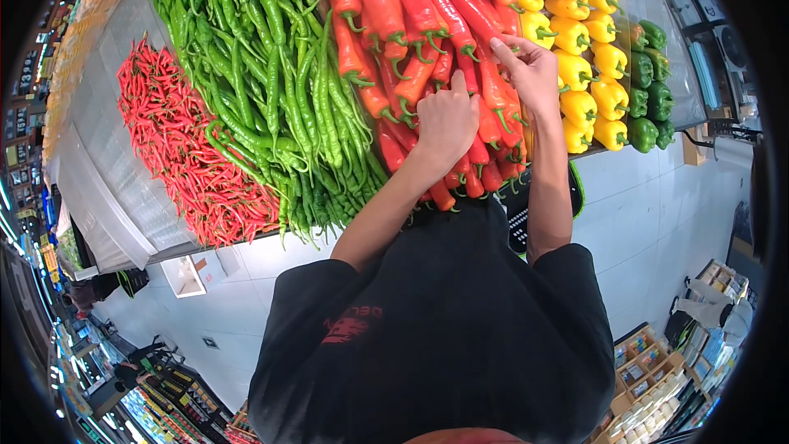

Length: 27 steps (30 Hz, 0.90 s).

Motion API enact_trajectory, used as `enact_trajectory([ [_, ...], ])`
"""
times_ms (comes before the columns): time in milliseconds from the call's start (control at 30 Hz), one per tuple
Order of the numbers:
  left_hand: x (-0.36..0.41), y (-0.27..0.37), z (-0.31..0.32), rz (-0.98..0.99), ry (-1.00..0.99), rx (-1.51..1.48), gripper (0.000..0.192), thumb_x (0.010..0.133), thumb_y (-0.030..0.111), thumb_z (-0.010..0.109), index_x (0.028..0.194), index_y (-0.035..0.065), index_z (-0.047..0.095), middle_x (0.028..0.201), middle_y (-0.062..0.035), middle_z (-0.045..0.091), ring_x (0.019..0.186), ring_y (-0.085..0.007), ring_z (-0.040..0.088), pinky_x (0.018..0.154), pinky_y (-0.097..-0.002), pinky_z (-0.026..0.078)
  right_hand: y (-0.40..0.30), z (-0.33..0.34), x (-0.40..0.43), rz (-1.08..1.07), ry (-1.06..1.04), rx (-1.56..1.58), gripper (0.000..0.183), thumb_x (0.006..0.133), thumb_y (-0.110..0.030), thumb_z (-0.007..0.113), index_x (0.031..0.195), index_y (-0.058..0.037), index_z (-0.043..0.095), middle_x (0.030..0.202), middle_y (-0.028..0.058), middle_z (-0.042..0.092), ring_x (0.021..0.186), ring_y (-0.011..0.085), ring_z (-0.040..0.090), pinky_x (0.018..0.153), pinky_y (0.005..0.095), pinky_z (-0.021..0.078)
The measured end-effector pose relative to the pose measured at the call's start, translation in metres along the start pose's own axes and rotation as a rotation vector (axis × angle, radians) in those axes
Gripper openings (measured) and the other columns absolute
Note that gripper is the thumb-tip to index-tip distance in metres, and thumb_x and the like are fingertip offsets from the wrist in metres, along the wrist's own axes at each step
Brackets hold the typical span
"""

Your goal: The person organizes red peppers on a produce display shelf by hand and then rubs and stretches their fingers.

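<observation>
Long red peppers (410, 3) lie in a heap in front of me, most with their green stems towards me. My left hand (449, 114) rests over the middle of this heap, index finger extended and the other fingers curled; what lies beneath its palm is hidden. Farther right, my right hand (527, 68) has thumb and index finger pinched at the stem end of one long red pepper (471, 3). Long green peppers (271, 68) adjoin the heap on the left, and yellow bell peppers (573, 68) stand in rows on the right.
Small red chillies (179, 148) lie at the display's left, green bell peppers (643, 98) at its right. Below the front edge are a black crate with a green rim (578, 188) and a white box (183, 276). A person (709, 305) is at the far lower right, near wooden shelving (644, 361).
</observation>
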<state>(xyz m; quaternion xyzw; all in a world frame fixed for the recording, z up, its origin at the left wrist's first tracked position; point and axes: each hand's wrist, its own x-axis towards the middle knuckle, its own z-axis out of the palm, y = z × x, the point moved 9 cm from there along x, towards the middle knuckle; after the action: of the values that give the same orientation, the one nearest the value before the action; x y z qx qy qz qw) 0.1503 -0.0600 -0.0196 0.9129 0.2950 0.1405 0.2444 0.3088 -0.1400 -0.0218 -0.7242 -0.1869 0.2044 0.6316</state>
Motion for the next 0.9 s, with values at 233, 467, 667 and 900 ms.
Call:
enact_trajectory([
  [233, -0.002, 0.000, -0.002, -0.010, -0.012, 0.013, 0.049, 0.093, 0.031, 0.074, 0.126, -0.0044, 0.065, 0.072, -0.0215, 0.070, 0.071, -0.0405, 0.072, 0.068, -0.0514, 0.057, -0.002, 0.009, -0.007, 0.145, -0.097, 0.279, 0.023, 0.098, -0.020, 0.077, 0.109, -0.0002, 0.075, 0.072, -0.0001, 0.068, 0.055, 0.0028, 0.053, 0.048, 0.0177, 0.0380],
  [467, -0.002, 0.002, 0.000, 0.021, -0.033, 0.004, 0.051, 0.092, 0.028, 0.074, 0.128, -0.0064, 0.062, 0.074, -0.0225, 0.071, 0.073, -0.0416, 0.072, 0.068, -0.0523, 0.057, -0.008, 0.029, -0.012, 0.195, -0.212, 0.314, 0.029, 0.102, -0.031, 0.071, 0.098, -0.0018, 0.076, 0.070, 0.0005, 0.069, 0.054, 0.0030, 0.053, 0.048, 0.0201, 0.0387],
  [667, -0.002, 0.001, 0.002, 0.014, -0.065, 0.015, 0.053, 0.092, 0.027, 0.074, 0.130, -0.0065, 0.060, 0.074, -0.0224, 0.071, 0.073, -0.0429, 0.072, 0.070, -0.0525, 0.058, -0.028, 0.037, -0.019, -0.003, -0.229, -0.001, 0.028, 0.104, -0.033, 0.070, 0.097, -0.0066, 0.076, 0.066, -0.0024, 0.065, 0.052, 0.0007, 0.048, 0.048, 0.0194, 0.0331],
  [900, -0.003, 0.005, 0.003, 0.025, -0.070, 0.018, 0.056, 0.091, 0.028, 0.074, 0.132, -0.0082, 0.059, 0.073, -0.0200, 0.072, 0.074, -0.0427, 0.073, 0.071, -0.0518, 0.059, -0.037, 0.038, -0.019, -0.127, -0.255, -0.032, 0.035, 0.104, -0.034, 0.069, 0.092, -0.0016, 0.073, 0.064, -0.0043, 0.058, 0.057, 0.0024, 0.050, 0.052, 0.0221, 0.0366],
])
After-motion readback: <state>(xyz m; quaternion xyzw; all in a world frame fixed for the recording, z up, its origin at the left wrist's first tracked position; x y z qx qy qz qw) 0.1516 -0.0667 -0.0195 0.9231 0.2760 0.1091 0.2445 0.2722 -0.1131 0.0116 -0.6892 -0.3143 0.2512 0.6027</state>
